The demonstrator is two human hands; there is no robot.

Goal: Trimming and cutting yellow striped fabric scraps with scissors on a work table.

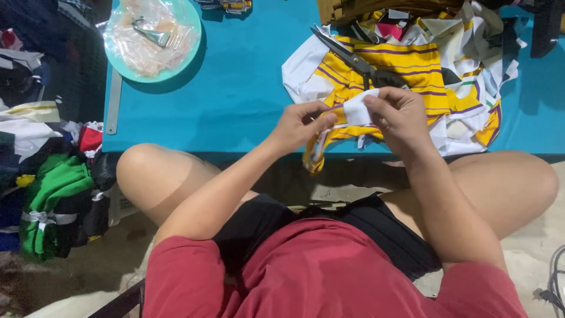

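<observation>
**Both hands pinch a small white fabric piece at the table edge**

Teal table (235, 100) fills the upper view; person sits w/ knees against its near edge, red shirt and black shorts at bottom.

Pile of yellow cloth pieces (412, 70) w/ purple stripes and white panels lies on the table's right part, spilling over the near edge. One yellow strip (315, 154) hangs down off the edge, just below the left hand.

Green garment bundle (50, 200) sits on the floor at far left, beside other folded clothes in white, red and black.

Round mint-green plate (191, 50) at upper left of table, covered w/ clear plastic wrap; a small metal clip lies on the wrap. Grey metal ruler (113, 103) lies along the table's left edge, just under the plate.

Large black-handled scissors (353, 59) rest on the yellow pile, blades shut, tips pointing up-left, handles just above the right hand.

Left hand (297, 126): thumb and fingers pressed together, pinching the left end of the white fabric piece (356, 111). Right hand (397, 118): thumb and forefinger pinching its right/top edge, other fingers curled.

White piece is held between both hands, above the table's near edge, in front of the yellow pile. Purple-striped yellow edge shows right beside it; can't tell if joined.
</observation>
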